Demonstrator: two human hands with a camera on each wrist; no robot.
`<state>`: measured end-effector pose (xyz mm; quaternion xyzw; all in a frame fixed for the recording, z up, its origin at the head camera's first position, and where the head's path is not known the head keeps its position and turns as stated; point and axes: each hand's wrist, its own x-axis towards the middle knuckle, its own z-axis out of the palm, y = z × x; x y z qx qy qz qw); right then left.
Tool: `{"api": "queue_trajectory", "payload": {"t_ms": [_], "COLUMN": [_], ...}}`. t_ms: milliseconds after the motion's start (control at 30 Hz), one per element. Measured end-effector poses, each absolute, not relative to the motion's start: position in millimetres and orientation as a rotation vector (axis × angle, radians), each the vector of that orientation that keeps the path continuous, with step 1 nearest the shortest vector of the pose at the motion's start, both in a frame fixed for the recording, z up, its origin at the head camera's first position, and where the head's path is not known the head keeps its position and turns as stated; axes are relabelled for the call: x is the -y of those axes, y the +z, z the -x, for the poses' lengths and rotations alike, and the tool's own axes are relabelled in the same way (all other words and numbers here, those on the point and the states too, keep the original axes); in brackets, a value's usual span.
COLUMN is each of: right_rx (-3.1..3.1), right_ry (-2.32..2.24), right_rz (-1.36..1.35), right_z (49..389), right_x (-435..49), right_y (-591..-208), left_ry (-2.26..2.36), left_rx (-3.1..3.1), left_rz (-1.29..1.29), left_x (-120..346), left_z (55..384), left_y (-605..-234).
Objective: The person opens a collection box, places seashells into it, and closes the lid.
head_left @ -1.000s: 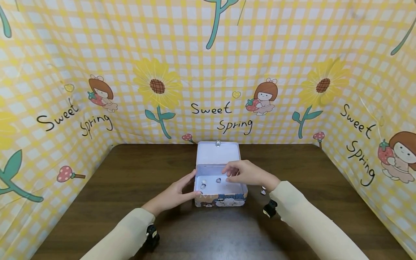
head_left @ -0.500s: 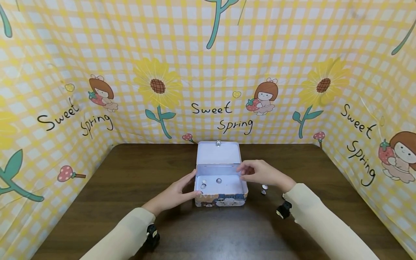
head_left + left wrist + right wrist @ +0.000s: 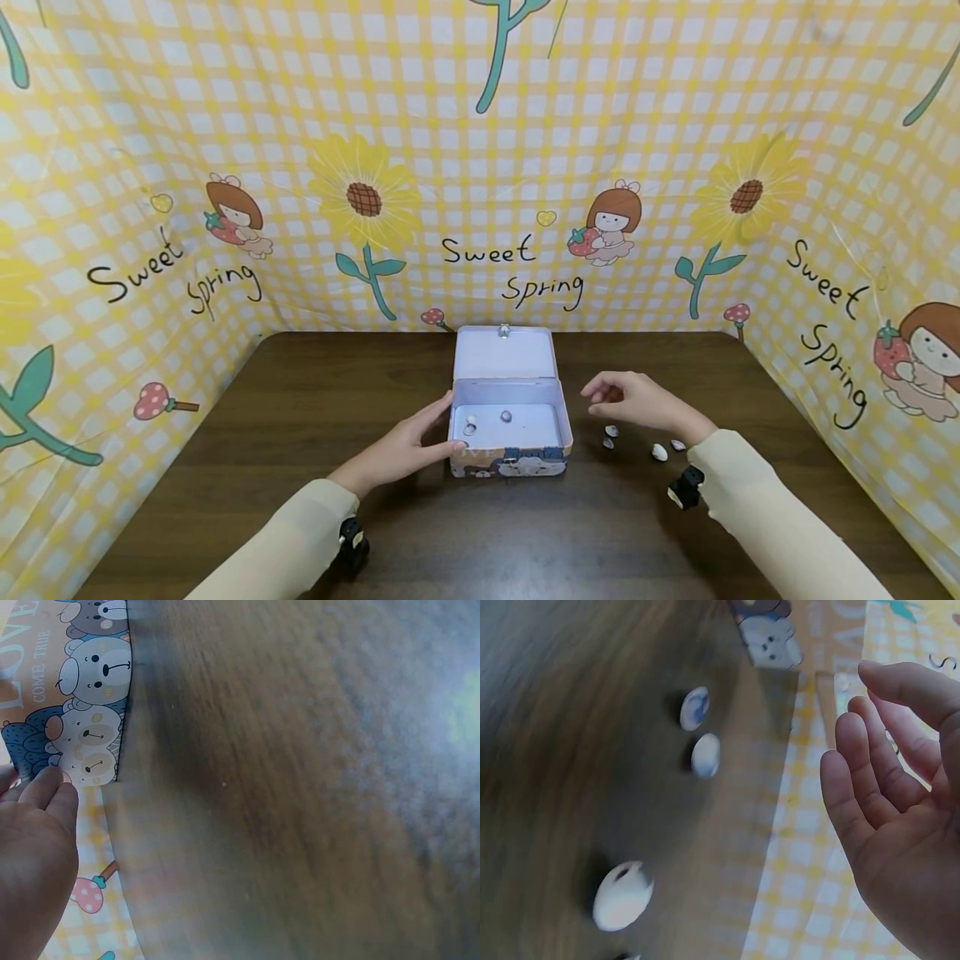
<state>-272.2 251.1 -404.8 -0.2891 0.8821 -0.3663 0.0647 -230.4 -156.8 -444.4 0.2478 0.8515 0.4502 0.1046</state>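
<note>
A tin box (image 3: 508, 462) with printed cartoon bears stands on the table, its lid (image 3: 504, 354) up. My left hand (image 3: 401, 450) rests against the box's left side, fingers fairly straight, thumb at the front left corner; in the left wrist view the fingers touch the printed wall. Inside the box lie a few small shells, one of them a shell (image 3: 506, 417) near the middle. To the right of the box my right hand (image 3: 637, 400) hovers with loosely bent fingers and nothing in it. Close below it on the table are several shells, among them a white shell (image 3: 659, 452).
The dark wooden table (image 3: 300, 517) carries the box near its back edge. A yellow checked cloth (image 3: 465, 150) with flowers and lettering hangs behind and at both sides. In the right wrist view a pale shell (image 3: 622, 897) lies apart from two smaller ones.
My right hand has moved right, from above the box to over the table beside it, uncovering shells there. The left hand and the box have stayed put.
</note>
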Motion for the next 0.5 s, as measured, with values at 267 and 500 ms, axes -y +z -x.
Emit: {"api": "queue_trajectory", "payload": {"t_ms": [267, 500], "right_rx": [-2.638, -2.65], "right_ry": [-1.1, -1.048], "right_rz": [0.817, 0.794], "right_z": [273, 272], "right_x": [-265, -277], "right_y": [-413, -428], "left_ry": [1.346, 1.345], "left_rx": [-2.501, -2.503], "left_rz": [-0.732, -0.735], "left_x": [157, 157], "left_z": [230, 230], "left_y": [-443, -444]}}
